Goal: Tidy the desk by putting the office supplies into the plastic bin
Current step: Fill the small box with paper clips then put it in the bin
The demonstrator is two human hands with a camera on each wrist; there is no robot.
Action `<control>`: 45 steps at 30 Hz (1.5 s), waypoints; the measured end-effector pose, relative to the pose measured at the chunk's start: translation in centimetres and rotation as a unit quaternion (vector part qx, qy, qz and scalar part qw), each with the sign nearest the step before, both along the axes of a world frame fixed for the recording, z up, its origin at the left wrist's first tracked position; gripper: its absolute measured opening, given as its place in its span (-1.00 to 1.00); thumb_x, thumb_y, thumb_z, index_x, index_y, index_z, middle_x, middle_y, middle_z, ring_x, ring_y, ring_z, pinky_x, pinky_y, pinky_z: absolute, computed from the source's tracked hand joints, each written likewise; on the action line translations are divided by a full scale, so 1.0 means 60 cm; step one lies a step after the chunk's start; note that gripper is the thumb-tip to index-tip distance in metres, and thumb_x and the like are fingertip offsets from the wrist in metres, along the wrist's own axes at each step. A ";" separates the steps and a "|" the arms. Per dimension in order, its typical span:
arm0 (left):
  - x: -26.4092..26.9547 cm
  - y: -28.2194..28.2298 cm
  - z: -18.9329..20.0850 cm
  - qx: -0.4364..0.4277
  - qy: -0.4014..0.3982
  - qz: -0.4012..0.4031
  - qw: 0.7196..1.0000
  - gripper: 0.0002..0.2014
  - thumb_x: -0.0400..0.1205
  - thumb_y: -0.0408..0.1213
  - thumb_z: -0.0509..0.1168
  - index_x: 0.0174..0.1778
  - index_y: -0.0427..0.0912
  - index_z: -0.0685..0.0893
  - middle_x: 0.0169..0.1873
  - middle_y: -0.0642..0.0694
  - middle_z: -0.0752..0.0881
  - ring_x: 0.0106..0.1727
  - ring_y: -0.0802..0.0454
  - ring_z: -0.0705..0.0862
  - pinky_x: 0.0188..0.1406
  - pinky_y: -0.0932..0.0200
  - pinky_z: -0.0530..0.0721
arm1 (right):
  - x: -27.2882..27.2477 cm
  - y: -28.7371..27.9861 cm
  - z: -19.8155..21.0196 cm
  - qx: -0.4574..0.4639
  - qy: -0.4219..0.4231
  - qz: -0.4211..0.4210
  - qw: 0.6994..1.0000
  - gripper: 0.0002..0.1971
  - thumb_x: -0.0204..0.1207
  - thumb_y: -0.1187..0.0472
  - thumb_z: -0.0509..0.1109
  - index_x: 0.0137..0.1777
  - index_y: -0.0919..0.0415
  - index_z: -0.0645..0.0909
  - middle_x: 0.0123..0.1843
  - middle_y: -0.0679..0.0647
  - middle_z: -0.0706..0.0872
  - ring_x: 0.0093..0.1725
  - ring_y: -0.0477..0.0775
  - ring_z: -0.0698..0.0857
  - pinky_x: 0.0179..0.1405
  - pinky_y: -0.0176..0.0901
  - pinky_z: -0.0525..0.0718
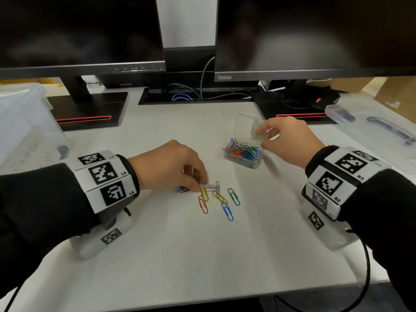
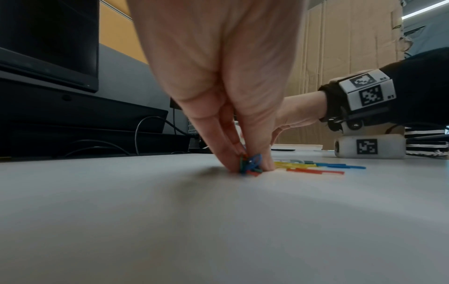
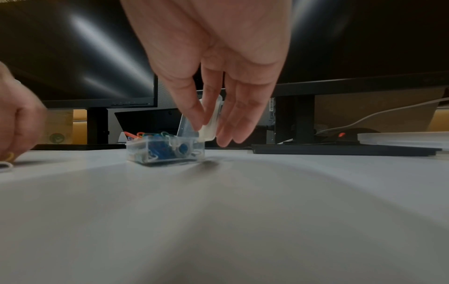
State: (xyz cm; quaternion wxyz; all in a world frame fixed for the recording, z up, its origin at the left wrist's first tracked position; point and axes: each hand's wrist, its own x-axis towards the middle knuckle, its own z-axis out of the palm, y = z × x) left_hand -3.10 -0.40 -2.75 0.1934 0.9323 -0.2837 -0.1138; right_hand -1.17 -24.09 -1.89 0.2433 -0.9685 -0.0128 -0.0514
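Several coloured paper clips (image 1: 217,199) lie loose on the white desk (image 1: 202,255). My left hand (image 1: 199,184) reaches down at their left end and pinches a small bunch of clips (image 2: 251,164) between thumb and fingers (image 2: 226,151). A small clear box (image 1: 243,155) full of paper clips stands to the right with its lid (image 1: 246,127) raised. My right hand (image 1: 261,138) pinches the lid's front flap (image 3: 210,123) above the box (image 3: 165,151).
Two dark monitors on black stands (image 1: 90,109) span the back of the desk. A large clear plastic bin (image 1: 24,122) stands at the far left. A clear lid with a black handle (image 1: 387,129) lies at the far right. Cables run through a slot (image 1: 193,95) behind.
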 end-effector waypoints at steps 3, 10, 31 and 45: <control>0.002 -0.007 0.001 -0.017 0.001 0.010 1.000 -0.88 0.43 -0.30 0.51 -0.14 -0.05 0.82 -0.29 -0.02 0.81 -0.26 0.07 0.76 -0.18 0.47 0.58 | 0.000 -0.001 0.001 0.008 -0.018 -0.002 1.000 -0.75 0.53 0.37 0.33 0.13 0.10 0.68 -0.02 0.04 0.60 -0.06 -0.01 0.55 -0.41 -0.52 0.33; 0.022 -0.041 0.021 -0.100 -0.164 0.013 0.981 -0.85 0.48 -0.34 0.45 -0.05 -0.13 0.80 -0.22 0.02 0.74 -0.28 0.17 0.61 -0.16 0.44 0.56 | 0.007 0.021 0.005 0.039 -0.016 0.015 0.999 -0.69 0.53 0.43 0.25 0.00 0.04 0.74 -0.09 0.08 0.66 -0.06 0.07 0.65 -0.11 -0.22 0.52; 0.051 -0.032 0.007 0.014 -0.107 0.047 0.993 -0.74 0.65 -0.20 0.24 0.19 -0.15 0.71 0.11 -0.08 0.75 -0.02 0.07 0.62 -0.19 0.47 0.32 | 0.013 0.044 0.003 0.039 0.043 0.042 0.997 -0.81 0.48 0.32 0.42 0.05 0.13 0.71 0.00 0.05 0.66 -0.27 -0.07 0.56 -0.39 -0.44 0.46; 0.051 -0.062 0.009 -0.027 -0.122 0.023 0.992 -0.77 0.61 -0.10 0.29 0.08 -0.11 0.72 -0.05 -0.04 0.75 -0.15 0.13 0.59 -0.27 0.43 0.43 | 0.006 0.044 0.007 0.013 0.051 0.047 0.998 -0.86 0.51 0.23 0.39 -0.01 0.16 0.76 0.05 0.06 0.74 -0.03 -0.07 0.57 -0.07 -0.25 0.44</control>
